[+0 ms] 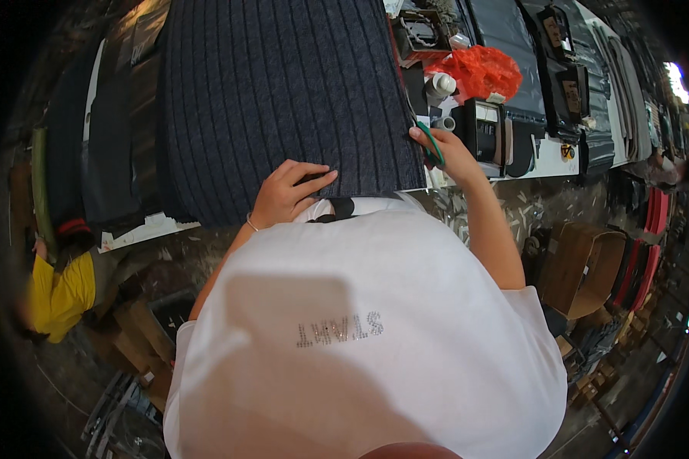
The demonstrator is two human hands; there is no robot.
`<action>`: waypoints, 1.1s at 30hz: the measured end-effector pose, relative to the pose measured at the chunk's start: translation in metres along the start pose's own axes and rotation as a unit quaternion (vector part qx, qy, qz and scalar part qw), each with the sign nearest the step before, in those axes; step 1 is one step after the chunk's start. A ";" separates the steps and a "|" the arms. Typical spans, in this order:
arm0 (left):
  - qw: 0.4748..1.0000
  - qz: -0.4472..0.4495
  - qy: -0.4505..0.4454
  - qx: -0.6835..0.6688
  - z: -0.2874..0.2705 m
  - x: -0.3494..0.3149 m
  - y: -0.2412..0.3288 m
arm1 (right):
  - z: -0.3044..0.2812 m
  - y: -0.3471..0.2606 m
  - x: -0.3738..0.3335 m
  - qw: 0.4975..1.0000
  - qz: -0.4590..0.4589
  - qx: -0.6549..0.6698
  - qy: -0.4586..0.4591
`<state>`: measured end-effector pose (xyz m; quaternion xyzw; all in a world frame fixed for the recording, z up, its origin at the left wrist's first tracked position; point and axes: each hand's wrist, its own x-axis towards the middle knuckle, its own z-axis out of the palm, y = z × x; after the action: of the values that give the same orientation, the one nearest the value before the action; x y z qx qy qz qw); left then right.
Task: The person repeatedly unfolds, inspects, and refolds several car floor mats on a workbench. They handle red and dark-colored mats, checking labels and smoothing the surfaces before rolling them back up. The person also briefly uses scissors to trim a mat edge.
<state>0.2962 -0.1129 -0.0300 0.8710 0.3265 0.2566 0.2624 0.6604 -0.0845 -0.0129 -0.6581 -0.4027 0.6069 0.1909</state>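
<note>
A large dark blue ribbed mat point(283, 92) lies across the table in front of me, its ribs running away from me. My left hand point(287, 190) rests on its near edge, fingers stretched out and slightly apart over the fabric; part of the thumb side is hidden. At the mat's near right corner, my right hand point(448, 153) is closed around green-handled scissors point(432, 144). Their blades point away from me along the mat's right edge. How far the blades are apart is too small to tell.
Right of the mat are a white bottle point(440, 86), a crumpled red plastic bag point(488, 73) and a black box point(485, 130). A cardboard box point(582, 264) stands on the scrap-strewn floor at right. A person in a yellow top point(73, 294) is at far left.
</note>
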 end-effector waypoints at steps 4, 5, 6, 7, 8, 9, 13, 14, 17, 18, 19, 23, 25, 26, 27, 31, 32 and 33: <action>1.000 -0.003 -0.001 0.005 -0.002 0.002 0.001 | -0.005 0.007 0.001 1.000 -0.017 0.004 0.010; 1.000 -0.004 -0.001 0.003 -0.002 0.002 0.001 | -0.005 0.005 0.000 1.000 -0.019 0.000 0.013; 1.000 -0.005 -0.001 0.001 -0.003 0.002 0.001 | -0.006 0.004 -0.001 1.000 -0.021 -0.004 0.016; 1.000 -0.006 -0.002 -0.001 -0.003 0.002 0.002 | -0.006 0.002 -0.002 1.000 -0.021 -0.012 0.010; 1.000 -0.004 -0.001 -0.001 -0.003 0.003 0.002 | -0.006 -0.001 -0.002 1.000 -0.022 -0.020 0.005; 1.000 -0.003 0.000 -0.001 -0.004 0.003 0.002 | -0.006 -0.003 -0.003 0.999 -0.022 -0.027 -0.001; 1.000 0.009 -0.001 0.001 -0.004 0.003 -0.001 | -0.004 -0.018 -0.001 0.999 -0.014 -0.032 -0.015; 1.000 0.005 -0.002 -0.001 -0.004 0.004 0.000 | -0.004 -0.026 -0.002 0.999 -0.004 -0.036 -0.020; 1.000 -0.003 -0.002 -0.006 -0.004 0.004 0.002 | -0.004 -0.028 -0.002 0.999 -0.001 -0.031 -0.025; 1.000 -0.003 -0.001 -0.006 -0.004 0.003 0.002 | -0.004 -0.027 -0.002 0.999 -0.004 -0.027 -0.024; 1.000 -0.003 -0.002 -0.007 -0.004 0.003 0.002 | -0.005 -0.022 0.001 0.999 -0.012 -0.021 -0.022; 1.000 -0.002 -0.006 -0.011 -0.004 0.004 0.000 | -0.005 -0.009 0.007 1.000 -0.028 -0.005 -0.006; 1.000 -0.003 -0.008 -0.014 -0.004 0.004 0.000 | -0.001 -0.005 0.007 1.000 -0.024 0.004 0.010; 1.000 -0.004 -0.010 -0.012 -0.004 0.005 0.000 | 0.001 0.000 0.008 1.000 -0.019 0.012 0.020; 1.000 -0.004 -0.011 -0.010 -0.004 0.005 0.001 | 0.002 0.003 0.009 0.999 -0.014 0.020 0.031; 1.000 -0.010 -0.017 -0.010 -0.003 0.003 -0.001 | -0.001 0.006 0.008 0.998 -0.036 0.035 0.039; 1.000 -0.010 -0.012 -0.012 -0.002 0.003 -0.001 | -0.005 0.014 0.013 0.996 -0.042 0.054 0.049; 1.000 -0.011 -0.008 -0.014 -0.002 0.002 -0.001 | -0.010 0.019 0.017 0.994 -0.048 0.073 0.058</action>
<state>0.2961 -0.1104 -0.0286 0.8658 0.3299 0.2514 0.2800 0.6742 -0.0808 -0.0362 -0.6565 -0.3764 0.5854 0.2908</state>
